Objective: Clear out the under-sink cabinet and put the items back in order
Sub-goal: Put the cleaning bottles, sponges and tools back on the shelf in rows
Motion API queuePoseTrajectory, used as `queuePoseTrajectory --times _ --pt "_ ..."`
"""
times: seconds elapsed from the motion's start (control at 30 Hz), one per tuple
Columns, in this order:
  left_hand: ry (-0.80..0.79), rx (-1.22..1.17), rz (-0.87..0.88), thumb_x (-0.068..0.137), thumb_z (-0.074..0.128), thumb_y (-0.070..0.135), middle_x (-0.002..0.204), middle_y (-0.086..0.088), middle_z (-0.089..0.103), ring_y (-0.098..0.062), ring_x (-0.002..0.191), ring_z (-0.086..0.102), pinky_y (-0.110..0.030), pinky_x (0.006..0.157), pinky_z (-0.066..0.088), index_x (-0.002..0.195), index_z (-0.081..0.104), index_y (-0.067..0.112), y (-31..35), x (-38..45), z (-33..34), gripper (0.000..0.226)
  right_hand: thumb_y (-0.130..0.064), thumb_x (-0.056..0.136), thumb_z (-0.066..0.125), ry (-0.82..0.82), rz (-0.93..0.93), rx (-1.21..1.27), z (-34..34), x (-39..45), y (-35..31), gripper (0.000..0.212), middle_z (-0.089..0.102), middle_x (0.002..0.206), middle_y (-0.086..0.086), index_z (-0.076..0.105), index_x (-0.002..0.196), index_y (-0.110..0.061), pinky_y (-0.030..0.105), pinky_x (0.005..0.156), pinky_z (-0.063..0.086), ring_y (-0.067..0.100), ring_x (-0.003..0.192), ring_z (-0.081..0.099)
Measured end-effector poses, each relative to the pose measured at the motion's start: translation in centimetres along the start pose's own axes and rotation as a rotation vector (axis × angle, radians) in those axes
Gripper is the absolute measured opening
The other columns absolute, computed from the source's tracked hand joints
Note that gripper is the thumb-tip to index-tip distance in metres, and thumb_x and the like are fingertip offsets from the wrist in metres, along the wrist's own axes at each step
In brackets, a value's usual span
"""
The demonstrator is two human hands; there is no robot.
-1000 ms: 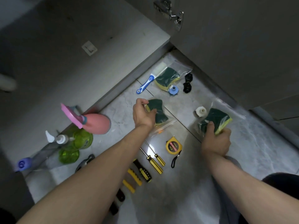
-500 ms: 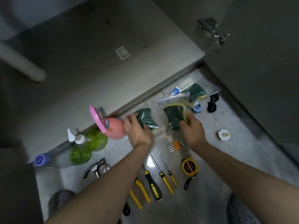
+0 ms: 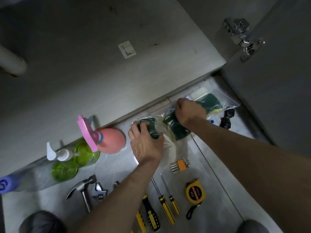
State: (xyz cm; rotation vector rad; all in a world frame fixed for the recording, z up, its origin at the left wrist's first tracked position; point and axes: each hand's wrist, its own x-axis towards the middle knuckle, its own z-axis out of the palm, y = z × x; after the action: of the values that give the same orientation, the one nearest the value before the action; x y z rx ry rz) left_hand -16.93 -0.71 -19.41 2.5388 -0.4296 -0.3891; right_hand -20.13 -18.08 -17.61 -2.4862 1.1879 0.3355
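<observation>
My left hand [image 3: 145, 142] grips a green scouring sponge in a clear bag [image 3: 151, 127] on the floor, just in front of the cabinet's edge. Beside it, my right hand [image 3: 190, 111] is closed on a second bagged green sponge [image 3: 176, 127]. A third bagged sponge [image 3: 213, 102] lies behind my right hand, by the open cabinet door [image 3: 269, 81]. The cabinet floor [image 3: 101, 56] above is bare except for a small label.
A pink spray bottle [image 3: 109, 138], a green pump bottle [image 3: 72, 158] and a blue-capped bottle [image 3: 10, 182] lie along the cabinet edge. A hammer [image 3: 82, 190], wrench [image 3: 99, 190], screwdrivers [image 3: 165, 204], hex keys [image 3: 180, 164] and tape measure [image 3: 195, 191] lie nearer me. Black fittings [image 3: 227, 118] sit by the door.
Both hands have carried their bagged sponges away from the tools, toward the cabinet edge, and set them down side by side near the third bag. My view has tilted up toward the cabinet.
</observation>
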Motion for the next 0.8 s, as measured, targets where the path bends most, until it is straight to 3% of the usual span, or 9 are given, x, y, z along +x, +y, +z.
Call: queuePoseTrajectory --times 0.17,0.3,0.43,0.53,0.6,0.7,0.8 --pt "-0.075 -0.066 0.013 0.067 0.077 0.009 0.152 -0.007 0.024 -0.028 0.131 0.031 -0.037 0.103 0.044 0.142 0.038 0.021 0.7 0.2 -0.2 0.086 -0.046 0.105 0.026 0.001 -0.017 -0.198 0.3 0.8 0.3 0.038 0.064 0.102 0.015 0.047 0.112 -0.016 0.037 0.067 0.042 0.032 0.081 0.059" --pt "-0.191 -0.037 -0.025 0.078 0.068 0.008 0.163 -0.01 0.009 -0.031 0.144 0.017 -0.037 0.116 0.031 0.155 0.012 0.004 1.2 0.0 -0.3 0.095 -0.053 0.101 0.031 0.04 -0.026 -0.198 0.5 0.1 1.7 0.049 0.059 0.12 0.017 0.049 0.124 -0.014 0.041 0.07 0.039 0.036 0.106 0.059" --pt "-0.229 -0.051 -0.009 0.078 0.066 0.003 0.141 -0.013 0.041 -0.028 0.134 0.031 -0.037 0.113 0.035 0.153 0.018 0.003 1.2 -0.5 -1.0 0.089 -0.061 0.099 0.032 0.1 -0.023 -0.034 1.3 -2.1 1.4 0.06 0.053 0.132 0.014 0.043 0.134 -0.014 0.046 0.086 0.051 0.032 0.121 0.05" --pt "-0.182 0.059 0.193 0.07 0.064 -0.002 0.136 -0.011 0.048 -0.027 0.13 0.035 -0.039 0.115 0.028 0.152 0.028 0.004 0.6 -0.4 -1.7 0.09 -0.061 0.098 0.036 0.15 -0.062 0.07 2.4 -4.5 1.8 0.063 0.053 0.136 0.015 0.043 0.138 -0.014 0.046 0.104 0.046 0.031 0.13 0.047" --pt "-0.172 0.13 0.359 0.059 0.064 -0.004 0.135 -0.006 0.051 -0.026 0.132 0.035 -0.039 0.117 0.02 0.144 0.043 0.011 0.4 0.0 -2.1 0.089 -0.055 0.096 0.045 0.175 -0.115 0.164 3.3 -6.5 2.5 0.06 0.056 0.13 0.012 0.045 0.138 -0.013 0.042 0.1 0.045 0.028 0.124 0.05" --pt "-0.22 0.172 0.513 0.055 0.066 -0.007 0.145 0.0 0.045 -0.027 0.146 0.02 -0.044 0.12 0.005 0.134 0.054 0.023 0.5 0.2 -2.5 0.086 -0.042 0.09 0.06 0.221 -0.117 0.278 5.1 -9.5 3.3 0.058 0.054 0.129 0.004 0.044 0.139 -0.015 0.037 0.096 0.044 0.02 0.117 0.049" --pt "-0.236 0.212 0.539 0.065 0.073 -0.006 0.163 -0.005 0.023 -0.031 0.153 0.002 -0.051 0.122 -0.005 0.134 0.06 0.03 0.2 -0.2 -2.5 0.078 -0.037 0.089 0.063 0.191 -0.053 0.272 6.2 -10.9 4.0 0.059 0.054 0.131 0.004 0.043 0.141 -0.015 0.039 0.101 0.044 0.021 0.119 0.049"
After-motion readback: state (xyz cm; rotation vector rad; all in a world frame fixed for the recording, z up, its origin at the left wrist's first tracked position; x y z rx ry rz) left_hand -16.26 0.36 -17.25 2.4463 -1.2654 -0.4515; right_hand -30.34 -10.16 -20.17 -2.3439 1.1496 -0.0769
